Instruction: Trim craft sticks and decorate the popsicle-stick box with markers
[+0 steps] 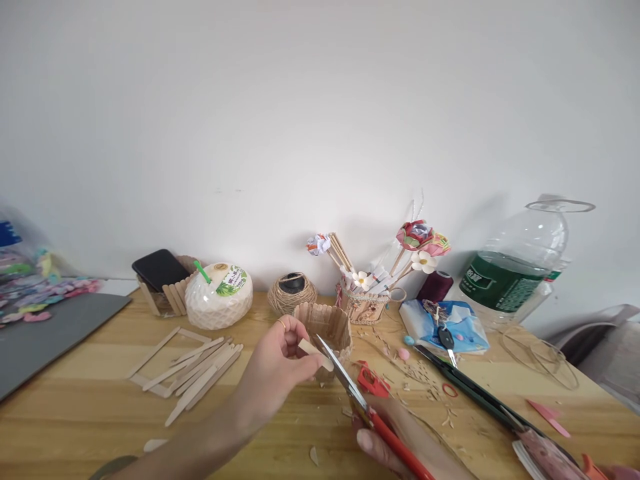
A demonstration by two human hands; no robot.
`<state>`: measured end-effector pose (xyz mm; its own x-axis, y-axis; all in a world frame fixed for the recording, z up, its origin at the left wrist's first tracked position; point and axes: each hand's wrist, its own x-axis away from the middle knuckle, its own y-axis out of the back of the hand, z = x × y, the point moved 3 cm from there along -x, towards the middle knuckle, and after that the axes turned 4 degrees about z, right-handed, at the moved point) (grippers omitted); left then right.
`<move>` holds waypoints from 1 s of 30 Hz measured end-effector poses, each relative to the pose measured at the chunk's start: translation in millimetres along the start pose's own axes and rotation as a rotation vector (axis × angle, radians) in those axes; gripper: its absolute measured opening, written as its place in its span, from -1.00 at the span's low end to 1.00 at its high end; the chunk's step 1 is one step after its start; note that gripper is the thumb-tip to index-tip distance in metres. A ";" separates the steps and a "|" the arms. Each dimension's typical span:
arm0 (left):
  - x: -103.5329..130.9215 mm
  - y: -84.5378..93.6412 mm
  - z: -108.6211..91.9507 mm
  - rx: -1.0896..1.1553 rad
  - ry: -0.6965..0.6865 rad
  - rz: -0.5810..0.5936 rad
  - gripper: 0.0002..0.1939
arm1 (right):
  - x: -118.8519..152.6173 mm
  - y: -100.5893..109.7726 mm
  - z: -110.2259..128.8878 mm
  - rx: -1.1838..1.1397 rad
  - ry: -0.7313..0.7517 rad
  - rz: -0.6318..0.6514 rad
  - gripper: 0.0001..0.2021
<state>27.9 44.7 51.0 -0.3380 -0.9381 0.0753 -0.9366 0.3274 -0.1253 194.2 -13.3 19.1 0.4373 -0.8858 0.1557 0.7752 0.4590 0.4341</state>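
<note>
My left hand [275, 360], a ring on one finger, pinches a short piece of wooden craft stick [309, 347] between thumb and fingertips. In my right hand [373, 443] is a pair of scissors [357, 395] with red handles, its blades pointing up and left beside the stick piece. Whether the blades touch the wood I cannot tell. Just behind both hands stands a small container made of craft sticks [327, 320], its lower part partly hidden by my left hand. Left of my forearm lies a loose pile of craft sticks [205, 373].
Along the wall stand a phone [161, 269] in a stick holder, a white coconut drink [219, 303], a twine ball [290, 300], a decorated flower holder [364, 308] and a large plastic bottle [505, 280]. Keys [445, 338] rest on a blue packet. Wood scraps [425, 370] litter the right side.
</note>
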 end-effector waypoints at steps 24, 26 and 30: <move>-5.6 1.2 4.9 0.021 -0.011 0.017 -0.75 | 7.3 -0.9 18.2 0.025 -0.074 -0.015 -0.42; -6.0 1.2 4.8 0.025 -0.013 0.017 -0.76 | 7.2 -1.0 17.3 0.026 -0.081 -0.022 -0.41; -7.0 1.4 5.2 0.049 -0.002 0.016 -0.76 | 6.3 -1.6 14.3 0.033 -0.097 -0.031 -0.43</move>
<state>29.5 51.1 45.2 -0.3525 -0.9331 0.0706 -0.9254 0.3364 -0.1743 189.2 -20.6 32.0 0.3659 -0.9027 0.2264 0.7717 0.4303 0.4683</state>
